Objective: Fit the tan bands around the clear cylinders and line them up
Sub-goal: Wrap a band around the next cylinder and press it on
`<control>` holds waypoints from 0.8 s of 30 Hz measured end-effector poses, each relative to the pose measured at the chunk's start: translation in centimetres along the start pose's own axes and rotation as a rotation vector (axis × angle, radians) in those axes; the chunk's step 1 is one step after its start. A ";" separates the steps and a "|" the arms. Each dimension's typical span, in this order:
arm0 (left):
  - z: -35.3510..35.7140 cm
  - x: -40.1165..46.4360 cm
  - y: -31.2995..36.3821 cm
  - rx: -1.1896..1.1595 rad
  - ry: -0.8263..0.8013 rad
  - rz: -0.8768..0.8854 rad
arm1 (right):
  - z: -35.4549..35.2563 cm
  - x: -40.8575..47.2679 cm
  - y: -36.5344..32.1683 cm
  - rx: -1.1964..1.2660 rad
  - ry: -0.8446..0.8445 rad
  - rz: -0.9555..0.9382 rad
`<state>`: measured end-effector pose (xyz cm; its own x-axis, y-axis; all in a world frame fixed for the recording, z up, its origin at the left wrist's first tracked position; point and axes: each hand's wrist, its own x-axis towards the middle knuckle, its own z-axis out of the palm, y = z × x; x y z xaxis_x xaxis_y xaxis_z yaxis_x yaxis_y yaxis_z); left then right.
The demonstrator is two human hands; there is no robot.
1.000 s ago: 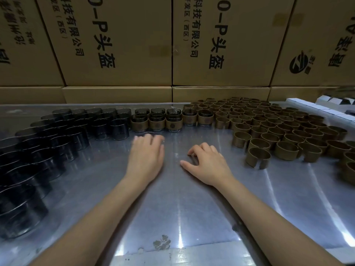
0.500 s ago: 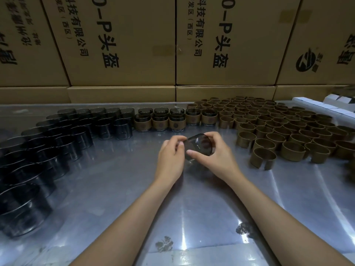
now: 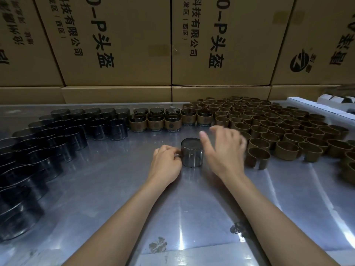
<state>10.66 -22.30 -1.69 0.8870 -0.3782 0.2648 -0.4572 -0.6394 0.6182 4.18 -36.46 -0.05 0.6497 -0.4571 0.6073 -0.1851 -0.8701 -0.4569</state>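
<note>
clear cylinder, left hand grip pinching it

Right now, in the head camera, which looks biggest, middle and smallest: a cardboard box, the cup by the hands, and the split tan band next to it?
1. Cardboard box, by far the largest.
2 and 3. The clear cylinder and the nearest tan band look about alike in width; the cylinder stands taller. I would not rank them firmly.
</note>
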 end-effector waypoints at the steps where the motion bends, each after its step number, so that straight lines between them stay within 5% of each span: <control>1: 0.0 0.0 0.0 0.000 -0.004 0.000 | -0.4 0.2 0.3 -0.097 0.087 0.029; 6: 0.1 0.0 0.0 0.005 -0.007 -0.006 | -1.7 0.0 1.4 -0.365 -0.100 0.292; 16: 0.0 0.0 0.1 0.011 -0.023 -0.007 | -1.9 -0.4 -0.7 -0.087 -0.120 0.034; 24: -0.3 -0.1 0.2 -0.051 -0.012 -0.014 | -2.4 -0.3 0.5 -0.184 -0.367 0.328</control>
<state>10.50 -22.20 -1.30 0.8922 -0.3779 0.2472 -0.4408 -0.6098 0.6587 2.14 -37.20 1.05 0.7455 -0.6448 0.1685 -0.5270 -0.7251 -0.4434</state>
